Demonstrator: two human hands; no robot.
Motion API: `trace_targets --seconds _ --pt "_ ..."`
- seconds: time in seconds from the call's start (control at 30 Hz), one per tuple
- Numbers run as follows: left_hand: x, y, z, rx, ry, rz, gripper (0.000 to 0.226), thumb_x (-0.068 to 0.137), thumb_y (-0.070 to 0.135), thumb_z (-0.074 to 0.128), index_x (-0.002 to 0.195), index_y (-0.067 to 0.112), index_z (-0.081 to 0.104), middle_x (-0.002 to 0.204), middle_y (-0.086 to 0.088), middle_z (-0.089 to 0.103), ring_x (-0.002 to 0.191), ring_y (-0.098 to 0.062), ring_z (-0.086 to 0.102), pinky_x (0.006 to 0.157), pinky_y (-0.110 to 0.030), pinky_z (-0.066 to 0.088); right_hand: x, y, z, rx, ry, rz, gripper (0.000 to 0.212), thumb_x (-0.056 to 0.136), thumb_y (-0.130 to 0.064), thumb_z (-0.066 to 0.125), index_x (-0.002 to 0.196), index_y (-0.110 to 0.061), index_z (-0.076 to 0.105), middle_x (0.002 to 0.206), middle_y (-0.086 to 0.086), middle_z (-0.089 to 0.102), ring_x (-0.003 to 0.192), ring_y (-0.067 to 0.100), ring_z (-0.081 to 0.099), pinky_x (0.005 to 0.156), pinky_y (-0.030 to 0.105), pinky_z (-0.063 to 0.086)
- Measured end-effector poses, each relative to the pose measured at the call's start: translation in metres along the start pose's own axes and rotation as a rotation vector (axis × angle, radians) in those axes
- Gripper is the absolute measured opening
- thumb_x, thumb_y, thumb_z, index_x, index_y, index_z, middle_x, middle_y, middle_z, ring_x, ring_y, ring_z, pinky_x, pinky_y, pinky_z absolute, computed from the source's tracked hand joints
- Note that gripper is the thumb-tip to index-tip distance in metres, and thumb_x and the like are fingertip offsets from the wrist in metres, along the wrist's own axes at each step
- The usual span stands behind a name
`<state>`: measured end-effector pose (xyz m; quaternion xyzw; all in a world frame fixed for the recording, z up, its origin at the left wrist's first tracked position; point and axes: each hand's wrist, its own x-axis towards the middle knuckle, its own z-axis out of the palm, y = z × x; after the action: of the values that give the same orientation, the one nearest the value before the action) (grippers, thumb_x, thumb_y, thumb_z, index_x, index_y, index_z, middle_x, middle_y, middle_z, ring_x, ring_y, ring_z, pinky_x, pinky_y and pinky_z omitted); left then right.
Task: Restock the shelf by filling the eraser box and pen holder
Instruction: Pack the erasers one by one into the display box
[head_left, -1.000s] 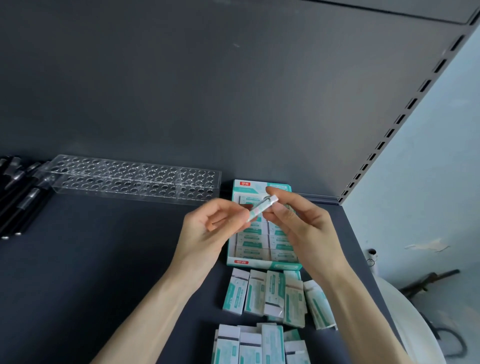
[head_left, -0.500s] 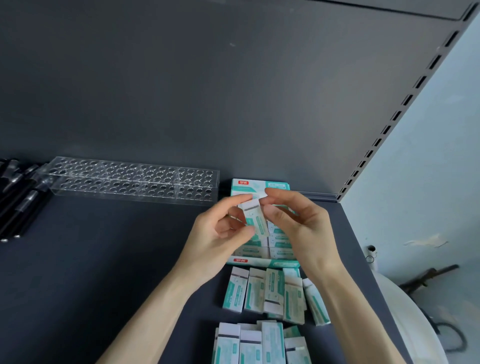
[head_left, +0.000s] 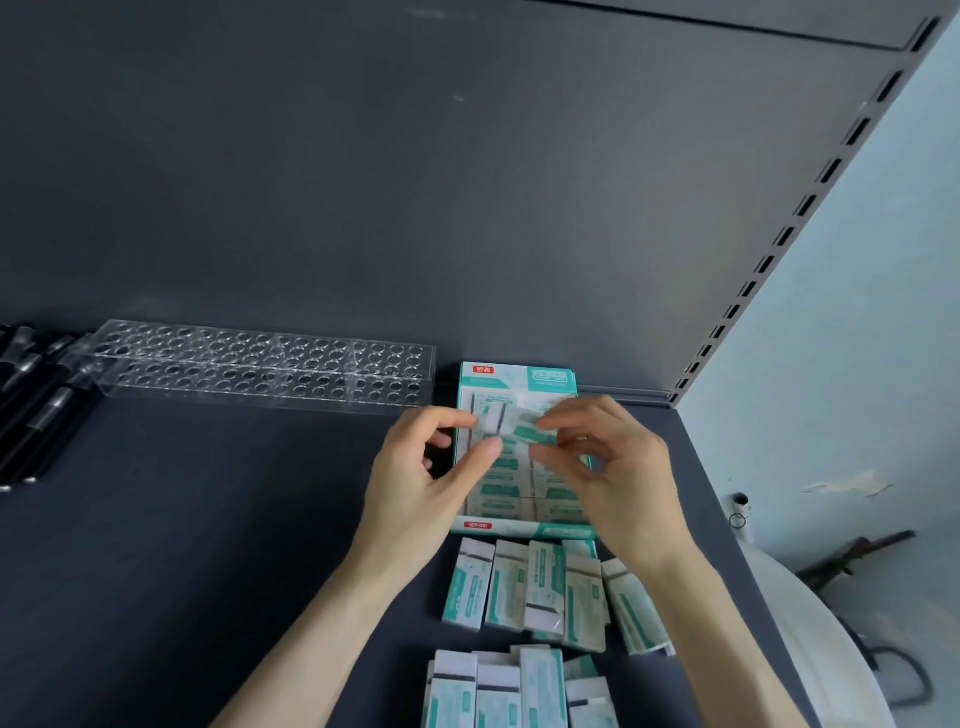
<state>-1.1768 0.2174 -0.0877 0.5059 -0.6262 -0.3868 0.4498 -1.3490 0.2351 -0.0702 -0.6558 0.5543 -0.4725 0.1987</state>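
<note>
Both hands hover over the eraser box (head_left: 519, 376), which lies at the back right of the shelf (head_left: 208, 545) w/ packed erasers inside; left hand (head_left: 415, 483) & right hand (head_left: 618, 467) each keep a narrow thumb-&-forefinger grip on one eraser (head_left: 519, 432), held between them just above the box, tho it's blurred. In front of the box, loose erasers (head_left: 540, 587) lie in two rows; the clear pen holder (head_left: 260, 369) stands just left of the box, w/ black pens (head_left: 36, 400) lying at far left.
</note>
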Motion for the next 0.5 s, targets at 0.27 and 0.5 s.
trace_targets --seconds 0.27,0.5 --pt "-0.006 0.002 0.001 0.165 -0.278 0.030 0.073 0.062 0.038 0.084 0.103 0.065 0.030 0.109 0.053 0.033 0.107 0.031 0.030 0.084 -0.004 0.028 0.021 0.032 -0.013 -0.504 0.086 -0.017 0.016 0.076 -0.004 0.074 0.092 -0.010 0.073 0.098 0.002 0.071 0.089 0.027 0.059 0.076 0.033 0.048" --pt "-0.006 0.003 0.001 0.182 -0.281 0.074 0.076 0.061 0.045 0.083 0.103 0.075 0.026 0.113 0.057 0.028 0.113 0.027 0.030 0.105 -0.029 0.031 0.029 0.039 -0.002 -0.608 0.007 0.003 0.018 0.081 -0.008 0.070 0.098 -0.012 0.072 0.105 -0.002 0.070 0.096 0.020 0.048 0.073 0.026 0.034"
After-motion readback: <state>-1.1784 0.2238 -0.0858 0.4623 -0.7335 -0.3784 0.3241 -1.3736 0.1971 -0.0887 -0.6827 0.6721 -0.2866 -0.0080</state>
